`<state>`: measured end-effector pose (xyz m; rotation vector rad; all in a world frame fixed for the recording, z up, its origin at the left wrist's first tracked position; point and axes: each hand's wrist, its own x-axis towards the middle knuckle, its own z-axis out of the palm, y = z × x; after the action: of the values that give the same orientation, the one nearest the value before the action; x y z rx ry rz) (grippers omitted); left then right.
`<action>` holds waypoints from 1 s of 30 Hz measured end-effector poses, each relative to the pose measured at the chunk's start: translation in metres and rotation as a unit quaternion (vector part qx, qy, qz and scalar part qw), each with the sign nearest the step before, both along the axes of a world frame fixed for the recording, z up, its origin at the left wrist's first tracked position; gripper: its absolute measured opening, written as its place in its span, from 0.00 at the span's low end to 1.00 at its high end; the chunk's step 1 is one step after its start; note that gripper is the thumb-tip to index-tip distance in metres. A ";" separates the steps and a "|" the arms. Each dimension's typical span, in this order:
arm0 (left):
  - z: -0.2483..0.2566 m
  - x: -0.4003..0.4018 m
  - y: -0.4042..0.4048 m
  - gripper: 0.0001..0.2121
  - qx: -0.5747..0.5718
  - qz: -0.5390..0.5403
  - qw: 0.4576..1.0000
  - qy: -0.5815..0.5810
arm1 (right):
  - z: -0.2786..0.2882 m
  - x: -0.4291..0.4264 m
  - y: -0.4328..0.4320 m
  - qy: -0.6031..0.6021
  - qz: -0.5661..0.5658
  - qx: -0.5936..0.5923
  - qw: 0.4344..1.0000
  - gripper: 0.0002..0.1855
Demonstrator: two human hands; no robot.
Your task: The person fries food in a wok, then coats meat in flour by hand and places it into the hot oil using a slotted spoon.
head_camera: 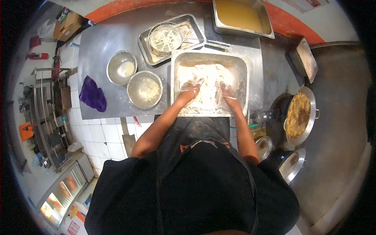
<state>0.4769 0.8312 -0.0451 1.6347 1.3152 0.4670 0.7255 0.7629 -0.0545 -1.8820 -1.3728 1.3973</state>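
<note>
A deep rectangular metal pan [246, 70] holds white flour [207, 91], with pale, flour-covered lumps towards its far side. My left hand [191, 89], in a clear plastic glove, reaches into the left part of the flour with its thumb raised. On the right side of the same pan, my right hand [226, 90], gloved as well, points down into the flour. White powder coats both gloves. The fingers are partly hidden by flour and glare, so whether they hold anything is unclear.
Behind the pan, a wire strainer [166, 36] rests on a metal tray [141, 44]. Two steel bowls [113, 63] and a purple cloth [91, 94] lie left. A pan of yellowish liquid [241, 14] stands at the back; a wok of frying food [299, 114] is right.
</note>
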 end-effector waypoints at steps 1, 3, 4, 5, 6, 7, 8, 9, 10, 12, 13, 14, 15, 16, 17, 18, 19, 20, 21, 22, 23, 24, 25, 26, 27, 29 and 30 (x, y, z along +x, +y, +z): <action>-0.002 0.001 -0.002 0.26 0.030 -0.022 0.999 -0.030 | 0.008 -0.021 0.001 0.067 -0.039 0.006 0.997 0.36; 0.001 0.008 -0.007 0.28 0.091 -0.066 0.990 -0.090 | 0.031 -0.048 0.008 0.050 -0.066 -0.066 0.994 0.35; 0.001 0.019 0.001 0.27 -0.196 0.038 0.962 -0.187 | 0.020 -0.048 0.008 0.110 -0.089 -0.046 0.989 0.36; 0.001 0.025 0.000 0.26 -0.259 0.090 0.916 -0.292 | 0.011 -0.046 0.005 0.170 -0.113 -0.024 0.979 0.37; 0.001 0.028 0.001 0.25 -0.317 0.142 0.853 -0.389 | 0.018 -0.044 0.010 0.155 -0.133 -0.040 0.978 0.38; 0.000 0.026 -0.001 0.25 -0.370 0.198 0.771 -0.479 | 0.041 -0.045 0.016 0.141 -0.147 -0.060 0.977 0.38; -0.006 0.024 0.003 0.23 -0.328 0.222 0.817 -0.419 | 0.068 -0.044 0.023 0.125 -0.164 -0.078 0.975 0.39; -0.016 0.021 0.010 0.21 -0.284 0.240 0.857 -0.356 | 0.072 -0.035 0.025 0.023 -0.148 -0.076 0.986 0.38; -0.035 0.020 0.017 0.20 -0.196 0.216 0.898 -0.330 | 0.075 -0.025 0.025 -0.079 -0.139 -0.081 0.984 0.37; -0.069 0.014 0.028 0.18 -0.002 0.197 0.948 -0.249 | 0.096 -0.024 0.041 -0.059 -0.141 0.000 0.988 0.35; -0.087 0.010 0.034 0.18 0.052 0.177 0.951 -0.248 | 0.105 -0.027 0.052 -0.047 -0.134 0.044 0.989 0.35; -0.104 0.005 0.039 0.19 0.106 0.159 0.950 -0.247 | 0.096 -0.033 0.066 -0.106 -0.097 0.079 0.986 0.30; -0.099 0.011 0.046 0.19 0.076 0.129 0.953 -0.263 | 0.072 -0.036 0.076 -0.172 -0.072 0.110 0.976 0.25; -0.092 0.016 0.048 0.19 0.019 0.120 0.949 -0.291 | 0.051 -0.038 0.083 -0.234 -0.043 0.140 0.961 0.21; -0.086 0.020 0.049 0.19 -0.038 0.116 0.941 -0.315 | 0.034 -0.041 0.089 -0.202 -0.045 0.158 0.966 0.20; -0.079 0.028 0.045 0.19 -0.120 0.130 0.921 -0.347 | 0.017 -0.047 0.093 -0.166 -0.046 0.176 0.969 0.20; -0.057 0.036 0.048 0.20 -0.190 0.098 0.912 -0.350 | 0.001 -0.043 0.093 -0.134 -0.058 0.190 0.971 0.20; -0.032 0.044 0.052 0.22 -0.257 0.065 0.900 -0.346 | -0.011 -0.037 0.092 -0.046 -0.079 0.174 0.981 0.20; -0.021 0.041 0.050 0.22 -0.212 0.043 0.924 -0.316 | -0.001 -0.040 0.091 -0.056 -0.089 0.142 0.984 0.22; -0.014 0.036 0.045 0.22 -0.167 0.021 0.943 -0.286 | 0.025 -0.047 0.086 -0.067 -0.099 0.109 0.987 0.25; -0.010 0.031 0.039 0.22 -0.122 0.004 0.959 -0.254 | 0.050 -0.054 0.080 -0.076 -0.104 0.075 0.989 0.29; -0.026 0.024 0.043 0.20 -0.119 0.004 0.968 -0.219 | 0.069 -0.061 0.079 -0.116 -0.071 0.053 0.989 0.27; -0.043 0.015 0.036 0.19 -0.048 0.037 0.968 -0.242 | 0.081 -0.064 0.078 -0.156 -0.040 0.030 0.987 0.25; -0.062 0.004 0.023 0.18 0.021 0.069 0.963 -0.261 | 0.090 -0.067 0.078 -0.194 -0.006 0.007 0.981 0.23; -0.025 0.011 0.027 0.18 0.024 0.005 0.994 -0.109 | 0.040 -0.032 0.058 -0.261 0.009 0.012 0.965 0.23; 0.030 0.005 0.026 0.18 0.017 -0.080 0.995 0.064 | -0.052 0.020 0.022 -0.389 0.061 0.025 0.919 0.27; 0.030 -0.004 0.020 0.18 -0.009 -0.075 0.993 0.086 | -0.060 0.019 0.010 -0.367 0.079 0.048 0.926 0.27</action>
<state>0.4725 0.8515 -0.0148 1.7749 1.3049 0.2262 0.7445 0.7725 -0.1145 -2.3848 -1.9138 0.6578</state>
